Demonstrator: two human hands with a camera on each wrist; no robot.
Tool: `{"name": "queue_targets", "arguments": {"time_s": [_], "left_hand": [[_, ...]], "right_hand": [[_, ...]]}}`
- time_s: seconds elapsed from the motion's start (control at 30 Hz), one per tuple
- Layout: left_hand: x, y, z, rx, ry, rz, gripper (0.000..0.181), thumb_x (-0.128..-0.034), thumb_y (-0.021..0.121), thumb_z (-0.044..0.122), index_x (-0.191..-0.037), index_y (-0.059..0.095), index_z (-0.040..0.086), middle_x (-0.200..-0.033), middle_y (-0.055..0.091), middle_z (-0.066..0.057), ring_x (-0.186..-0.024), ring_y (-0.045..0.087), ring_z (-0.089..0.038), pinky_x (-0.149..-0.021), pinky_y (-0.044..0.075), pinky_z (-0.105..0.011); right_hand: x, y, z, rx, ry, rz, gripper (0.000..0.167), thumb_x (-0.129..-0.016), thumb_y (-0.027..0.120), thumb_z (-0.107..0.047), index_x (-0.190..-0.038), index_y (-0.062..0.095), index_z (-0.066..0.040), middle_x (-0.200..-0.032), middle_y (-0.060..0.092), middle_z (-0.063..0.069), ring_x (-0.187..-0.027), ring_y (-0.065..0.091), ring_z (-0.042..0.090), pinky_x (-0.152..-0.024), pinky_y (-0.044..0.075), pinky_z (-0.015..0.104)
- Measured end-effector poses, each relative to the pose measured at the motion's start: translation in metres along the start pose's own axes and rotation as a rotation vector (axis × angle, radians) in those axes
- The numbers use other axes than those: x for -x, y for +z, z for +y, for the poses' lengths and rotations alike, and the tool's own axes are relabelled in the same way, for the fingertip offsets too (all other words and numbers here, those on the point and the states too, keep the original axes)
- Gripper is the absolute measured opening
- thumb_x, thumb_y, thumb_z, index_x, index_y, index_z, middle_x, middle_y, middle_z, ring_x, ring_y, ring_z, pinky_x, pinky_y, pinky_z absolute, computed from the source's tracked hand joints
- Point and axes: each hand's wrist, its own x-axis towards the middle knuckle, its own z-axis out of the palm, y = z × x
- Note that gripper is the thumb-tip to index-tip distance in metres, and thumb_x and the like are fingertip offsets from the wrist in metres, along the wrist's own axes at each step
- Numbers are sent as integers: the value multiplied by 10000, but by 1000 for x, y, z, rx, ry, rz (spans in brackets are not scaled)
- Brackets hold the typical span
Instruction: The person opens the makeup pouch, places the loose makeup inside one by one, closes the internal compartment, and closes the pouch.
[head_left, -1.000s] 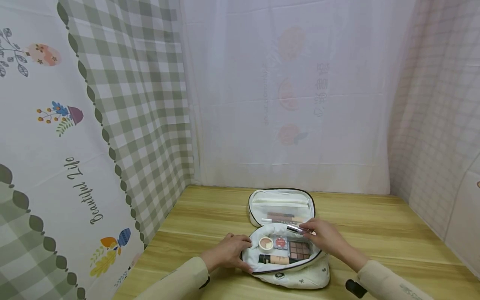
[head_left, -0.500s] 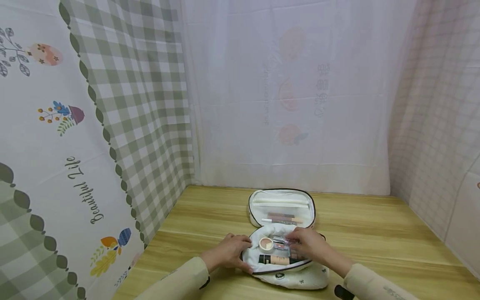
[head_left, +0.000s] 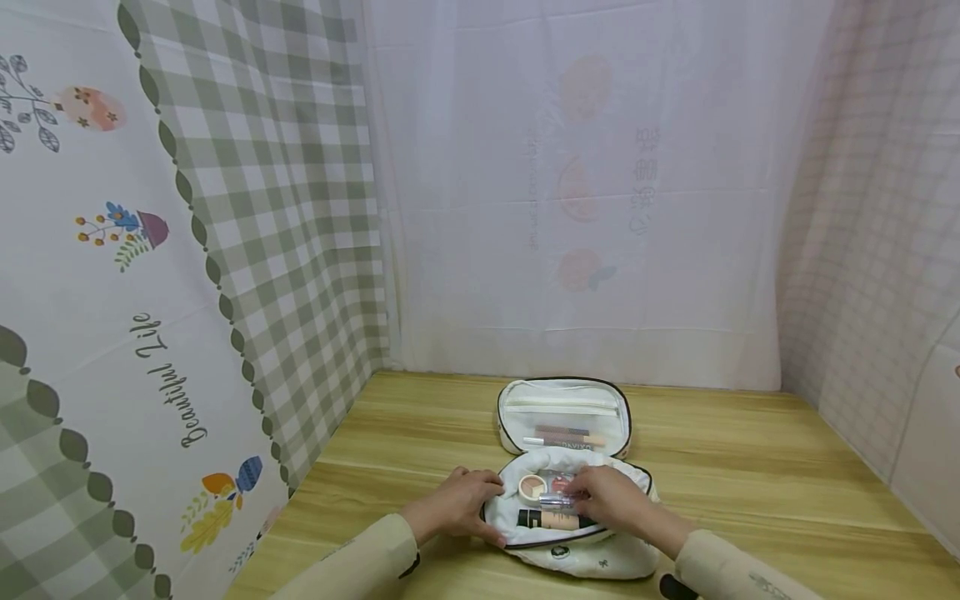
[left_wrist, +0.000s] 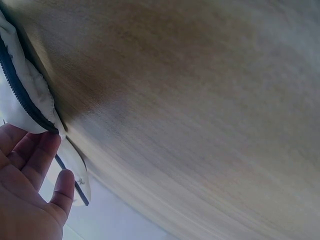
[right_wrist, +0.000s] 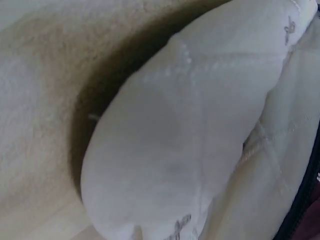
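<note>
The cream makeup bag sits unzipped on the table with its lid folded back. My left hand holds the bag's left rim; in the left wrist view its fingertips meet the dark zipper edge. Inside the bag, my right hand pinches a slim, shiny silver and clear lip gloss tube. Around it lie a round three-colour compact, a small red-centred clear case and a beige foundation tube. The right hand hides the brown palette.
Slim makeup sticks sit in the lid's clear pocket. A wooden table spreads around the bag. Checked green cloth hangs at left, pale cloth at the back. Quilted bag fabric fills much of the right wrist view.
My right hand has carried the lip gloss tube from the bag's back right rim down and leftward into the bag, over the palette. The left hand has stayed at the rim.
</note>
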Motion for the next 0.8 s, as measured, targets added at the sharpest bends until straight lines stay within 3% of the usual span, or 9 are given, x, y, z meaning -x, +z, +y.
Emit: {"name": "queue_targets", "arguments": {"time_s": [0.53,0.8], "left_hand": [[1,-2,2,-7,-7,-8,795,-735,768,650,-1310,646,114,-1313,581,31,-1207,540,-108,-942,376,-317],[0,-1,1,-13,-8,-12,805,-731,760,662,-1313,644,118,-1319,580,27,-1208,541,-112,-947,380,-324]], "right_hand": [[-9,9,-10,32,-62,2,151,-760,783,-66,-891,798,-139,-803,685,-62,-739,567,53,-626,485,284],[-10,15,-9,28,-44,-25,151,-779,773,-94,-921,802,-135,-825,656,-63,-727,546,42,-612,467,264]]}}
